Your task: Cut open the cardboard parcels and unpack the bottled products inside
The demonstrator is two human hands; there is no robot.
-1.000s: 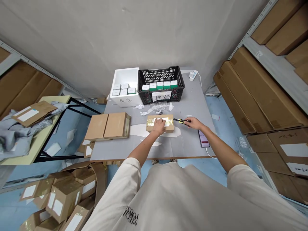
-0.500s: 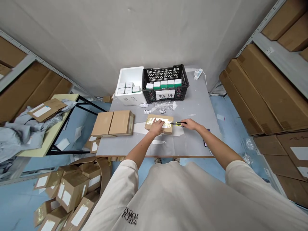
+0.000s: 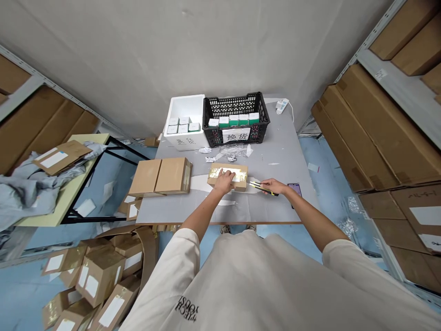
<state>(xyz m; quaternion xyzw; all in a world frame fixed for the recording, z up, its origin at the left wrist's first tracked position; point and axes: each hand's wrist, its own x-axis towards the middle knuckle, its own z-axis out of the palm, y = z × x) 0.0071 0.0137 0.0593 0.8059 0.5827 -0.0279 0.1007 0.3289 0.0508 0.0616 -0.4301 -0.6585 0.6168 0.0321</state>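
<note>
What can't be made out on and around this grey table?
All in the head view:
Inside of the taped brown cardboard box: hidden by its top.
Part of its white paper label: covered by the left hand.
Whether the tip of the yellow-and-black knife touches the box: too small.
Part of the dark rectangular phone: behind the right forearm.
Brown cardboard cartons at right: cut off by the edge.

Reads 换货 in black characters on the white paper sign (image 3: 236,135) on the front of the black crate (image 3: 255,135). Ends in 货, handwritten after a character too unclear to read, on the front of the white foam box (image 3: 171,142). Shows black letters, seemingly YOUS and PIECH, on the light T-shirt (image 3: 188,309). Is too small to read on the label of the taped box (image 3: 211,182) and on the brown carton (image 3: 401,204) at right.
</note>
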